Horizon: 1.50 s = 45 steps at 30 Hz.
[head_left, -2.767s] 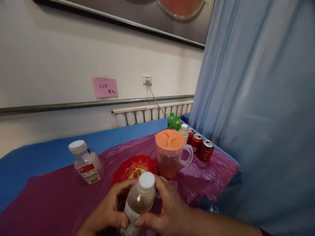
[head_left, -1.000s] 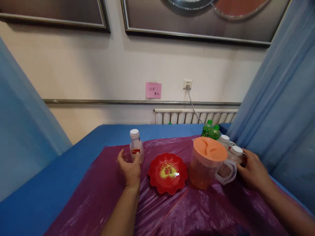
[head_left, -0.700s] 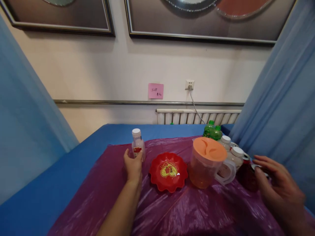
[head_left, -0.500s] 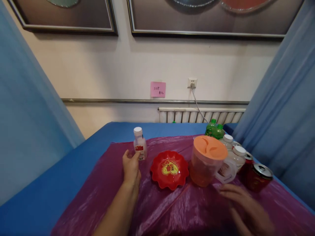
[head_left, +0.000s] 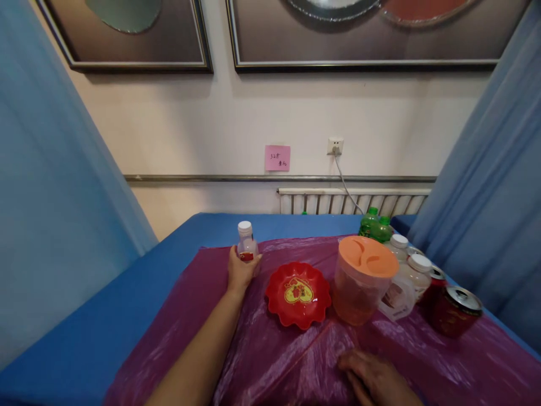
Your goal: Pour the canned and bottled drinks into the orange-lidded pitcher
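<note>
White-capped small bottle [head_left: 247, 246] stands upright at the far left of the purple-covered counter [head_left: 274, 355]; the left hand [head_left: 240, 270] wraps its base from the near side, while the right hand [head_left: 374, 379] rests flat and empty, well apart

A small clear bottle [head_left: 247, 246] with a white cap and a red label stands upright on the purple sheet, at ten o'clock from the red dish.
</note>
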Tool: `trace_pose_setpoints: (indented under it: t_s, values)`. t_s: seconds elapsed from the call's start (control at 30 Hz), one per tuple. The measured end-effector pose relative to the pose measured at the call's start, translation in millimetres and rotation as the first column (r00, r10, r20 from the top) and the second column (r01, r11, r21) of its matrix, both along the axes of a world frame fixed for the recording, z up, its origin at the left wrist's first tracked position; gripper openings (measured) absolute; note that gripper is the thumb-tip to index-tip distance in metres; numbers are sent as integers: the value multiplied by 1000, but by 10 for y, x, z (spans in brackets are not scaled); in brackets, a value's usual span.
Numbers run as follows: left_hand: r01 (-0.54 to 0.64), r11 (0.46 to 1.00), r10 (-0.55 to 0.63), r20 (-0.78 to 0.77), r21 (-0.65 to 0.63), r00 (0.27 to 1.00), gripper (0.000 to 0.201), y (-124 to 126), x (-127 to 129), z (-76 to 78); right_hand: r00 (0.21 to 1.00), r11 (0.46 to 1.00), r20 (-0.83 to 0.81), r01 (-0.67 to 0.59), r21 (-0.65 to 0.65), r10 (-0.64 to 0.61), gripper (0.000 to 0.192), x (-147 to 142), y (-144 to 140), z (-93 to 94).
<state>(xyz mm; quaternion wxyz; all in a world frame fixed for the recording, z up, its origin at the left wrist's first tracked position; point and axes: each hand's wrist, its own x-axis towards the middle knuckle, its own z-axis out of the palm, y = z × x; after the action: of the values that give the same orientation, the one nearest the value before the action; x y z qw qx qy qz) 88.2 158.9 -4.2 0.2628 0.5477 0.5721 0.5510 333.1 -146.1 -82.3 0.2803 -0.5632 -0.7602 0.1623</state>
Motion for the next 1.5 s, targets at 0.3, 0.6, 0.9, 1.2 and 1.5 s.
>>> trace_pose_setpoints:
  t_s: [0.3,0.6,0.9,1.2,1.5]
  values:
    - [-54,994,52,20,90,998,61,169,-124,-67,998,999,-55,14,29,-12,28,-47,23,108]
    - [-61,981,54,42,186,998,55,198,-250,412,999,990,1,-43,-132,43,18,-271,75,103]
    - [78,978,-88,42,195,995,51,-352,-340,650,993,990,-92,-81,-112,71,20,-295,-2,307]
    - [448,876,-332,-449,181,830,65,-1159,-285,375,951,990,-301,106,93,-73,25,-269,321,1382]
    - [601,698,-84,-788,391,610,67,-1331,-322,333,959,959,-103,271,82,-263,24,-355,679,1868]
